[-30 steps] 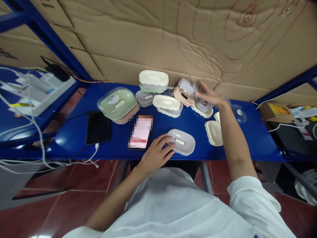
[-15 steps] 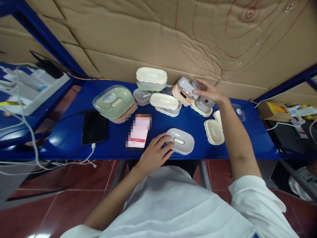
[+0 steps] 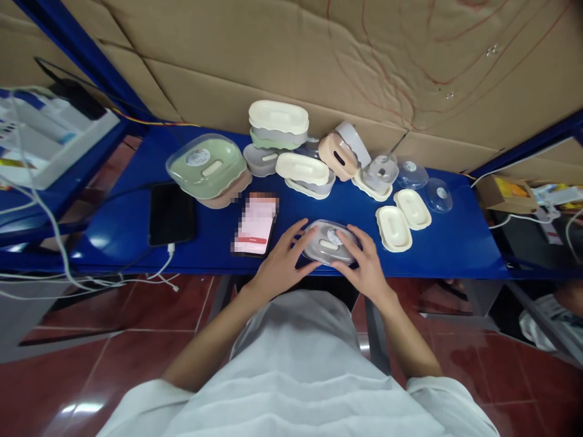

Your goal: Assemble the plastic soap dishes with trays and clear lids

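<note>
At the table's front edge lies a grey oval soap box (image 3: pixel 328 244) with a cream strip in its middle. A clear domed lid (image 3: pixel 333 235) with a round sticker covers it; whether it is fully seated I cannot tell. My left hand (image 3: pixel 285 258) curls round the left side of the box, thumb at the front and fingers at the back. From the right, my right hand (image 3: pixel 367 262) grips the clear lid, fingertips on its top and thumb at the near rim.
A phone (image 3: pixel 255 224) and a black tablet (image 3: pixel 171 213) lie to the left. Behind stand green boxes (image 3: pixel 207 167), stacked cream trays (image 3: pixel 279 116) and a peach box (image 3: pixel 337 156). Cream trays (image 3: pixel 394 229) and clear lids (image 3: pixel 438 195) are on the right. Cardboard (image 3: pixel 255 54) walls the back.
My right hand has come from the pile at the back to the grey soap box with a clear lid, which now lies over it. My left hand has stayed beside the box.
</note>
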`<state>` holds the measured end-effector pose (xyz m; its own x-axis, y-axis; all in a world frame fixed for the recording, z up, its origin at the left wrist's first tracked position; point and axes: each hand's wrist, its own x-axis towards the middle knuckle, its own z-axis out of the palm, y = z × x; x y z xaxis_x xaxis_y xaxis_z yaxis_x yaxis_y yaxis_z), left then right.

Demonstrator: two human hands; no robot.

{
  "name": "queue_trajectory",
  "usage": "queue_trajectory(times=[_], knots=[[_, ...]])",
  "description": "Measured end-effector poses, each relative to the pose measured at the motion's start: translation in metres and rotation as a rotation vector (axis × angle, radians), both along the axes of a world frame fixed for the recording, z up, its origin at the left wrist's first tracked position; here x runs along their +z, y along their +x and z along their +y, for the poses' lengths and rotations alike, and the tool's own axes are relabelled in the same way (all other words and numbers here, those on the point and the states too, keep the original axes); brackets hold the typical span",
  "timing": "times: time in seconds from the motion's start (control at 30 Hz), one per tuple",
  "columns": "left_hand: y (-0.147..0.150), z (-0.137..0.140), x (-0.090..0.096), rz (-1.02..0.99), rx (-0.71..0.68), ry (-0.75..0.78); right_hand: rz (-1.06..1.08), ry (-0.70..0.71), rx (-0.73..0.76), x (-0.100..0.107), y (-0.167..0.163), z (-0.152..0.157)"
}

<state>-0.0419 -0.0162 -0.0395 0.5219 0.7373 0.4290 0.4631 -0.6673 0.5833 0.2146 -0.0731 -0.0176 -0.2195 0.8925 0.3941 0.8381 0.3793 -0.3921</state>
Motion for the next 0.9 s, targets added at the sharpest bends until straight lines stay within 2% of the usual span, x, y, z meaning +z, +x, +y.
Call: queue_trajectory(times=[0.37,0.47,0.53,0.6,0.73,0.8,0.9], knots=[[0.0,0.002,-0.007,-0.014,0.016,-0.037,-0.111,0.039,-0.015,-0.012,-0.017,0.0],[-0.001,0.001,-0.004,-0.011,0.004,-0.079,-0.107,0.024,0.034,-0.007,-0.012,-0.004],[-0.001,0.0,0.0,-0.015,-0.018,-0.113,-0.09,0.07,0.017,-0.002,0.002,-0.012],[-0.002,0.0,0.005,-0.024,-0.028,-0.135,-0.066,0.195,-0.13,0.004,0.029,-0.021],[0.001,-0.001,0.009,0.011,0.002,-0.107,-0.05,0.477,-0.701,0.002,0.114,-0.035],[0.003,0.0,0.009,0.048,0.016,-0.074,-0.045,0.478,-0.91,-0.006,0.153,-0.036],[0.005,0.0,0.006,0.074,0.032,-0.034,-0.009,0.355,-0.997,-0.018,0.184,-0.032]])
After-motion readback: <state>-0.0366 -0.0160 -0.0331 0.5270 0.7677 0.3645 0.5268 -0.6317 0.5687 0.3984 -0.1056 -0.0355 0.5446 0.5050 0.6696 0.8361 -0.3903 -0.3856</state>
